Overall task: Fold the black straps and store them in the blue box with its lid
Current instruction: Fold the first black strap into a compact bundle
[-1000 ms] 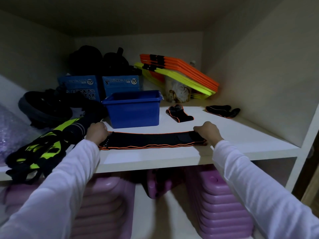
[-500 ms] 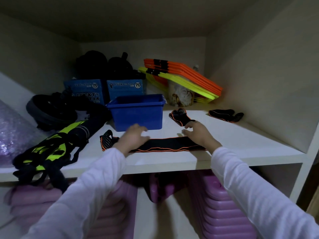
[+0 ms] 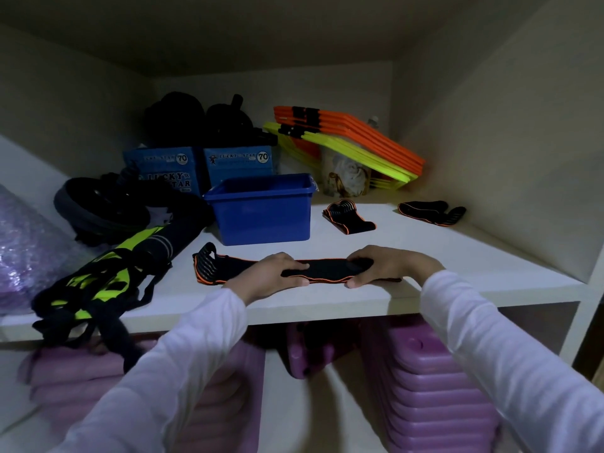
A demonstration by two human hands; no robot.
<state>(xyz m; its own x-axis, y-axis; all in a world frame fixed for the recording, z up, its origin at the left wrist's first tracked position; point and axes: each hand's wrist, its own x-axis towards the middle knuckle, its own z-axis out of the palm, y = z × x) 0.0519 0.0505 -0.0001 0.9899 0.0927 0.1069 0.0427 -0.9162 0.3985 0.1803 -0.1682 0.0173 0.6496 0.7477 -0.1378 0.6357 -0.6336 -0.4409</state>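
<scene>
The left hand and right hand each pinch the black strap between thumb and fingers, clamped on its middle and right portions, with the strap lying along the front of the white shelf and its orange-edged left end free. Directly behind it stands the blue box, open-topped. Two further folded straps lie to the right: one near the box, another toward the side wall.
</scene>
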